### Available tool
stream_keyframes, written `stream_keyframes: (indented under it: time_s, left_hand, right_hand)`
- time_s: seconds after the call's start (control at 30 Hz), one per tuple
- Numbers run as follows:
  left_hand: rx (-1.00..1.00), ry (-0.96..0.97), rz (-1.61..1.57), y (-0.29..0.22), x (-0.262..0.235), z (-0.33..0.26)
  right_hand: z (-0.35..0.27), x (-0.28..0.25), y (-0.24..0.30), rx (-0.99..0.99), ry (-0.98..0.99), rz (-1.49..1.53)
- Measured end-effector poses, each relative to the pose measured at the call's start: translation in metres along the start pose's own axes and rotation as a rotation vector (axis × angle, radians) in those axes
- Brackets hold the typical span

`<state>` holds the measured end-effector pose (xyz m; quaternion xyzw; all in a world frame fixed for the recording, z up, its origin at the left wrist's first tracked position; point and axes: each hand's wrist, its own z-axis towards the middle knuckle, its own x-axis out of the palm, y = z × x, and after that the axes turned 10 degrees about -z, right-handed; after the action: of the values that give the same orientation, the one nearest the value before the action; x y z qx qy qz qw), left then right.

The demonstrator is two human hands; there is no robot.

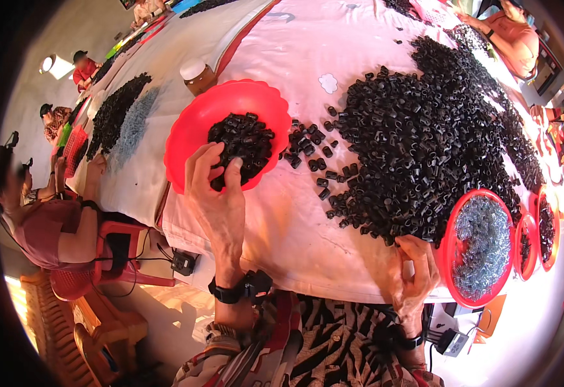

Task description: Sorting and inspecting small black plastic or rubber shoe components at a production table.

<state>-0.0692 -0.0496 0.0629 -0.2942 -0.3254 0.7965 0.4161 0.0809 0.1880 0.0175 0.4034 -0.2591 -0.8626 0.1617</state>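
A red scalloped bowl (182,138) on the cloth-covered table holds a heap of small black plastic ring-like pieces (246,138). Over its near edge reaches my left hand (216,193), thumb and fingers apart at the side of that heap, with nothing visible between them. To the right spreads a large pile of the same black pieces (417,142). My right hand (414,271) is at the pile's near edge, its fingers curled together; what they hold, if anything, is too small to make out. Loose black pieces (308,138) lie between bowl and pile.
A red basin of clear bluish pieces (482,248) stands right of my right hand, with smaller red basins (548,226) beyond. A lidded jar (198,76) is behind the bowl. Another person (50,226) sits at left by black and bluish piles; others work around the table.
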Motion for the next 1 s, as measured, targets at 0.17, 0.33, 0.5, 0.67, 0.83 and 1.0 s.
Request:
stream_keyframes:
  time_s: [0.17, 0.33, 0.5, 0.67, 0.83, 1.0]
  left_hand:
    - [0.021, 0.266, -0.153, -0.001, 0.011, -0.04]
    - [0.016, 0.618, -0.164, -0.007, 0.046, -0.073]
    - [0.098, 0.655, -0.043, -0.008, 0.052, -0.077]
    - [0.062, 0.643, -0.058, -0.008, 0.054, -0.08]
    - [-0.017, 0.624, -0.161, -0.009, 0.064, -0.084]
    - [0.046, 0.608, -0.127, -0.009, 0.057, -0.087]
  right_hand:
    - [-0.002, 0.001, -0.005, -0.044, -0.032, -0.002]
    - [-0.007, -0.013, -0.01, 0.031, -0.02, 0.018]
    - [-0.003, -0.054, -0.014, 0.247, -0.106, -0.021]
    - [0.002, -0.103, -0.045, 0.497, -0.374, -0.051]
    - [0.004, -0.123, -0.054, 0.407, -0.139, -0.199]
    - [0.008, -0.109, -0.06, 0.365, 0.186, -0.306]
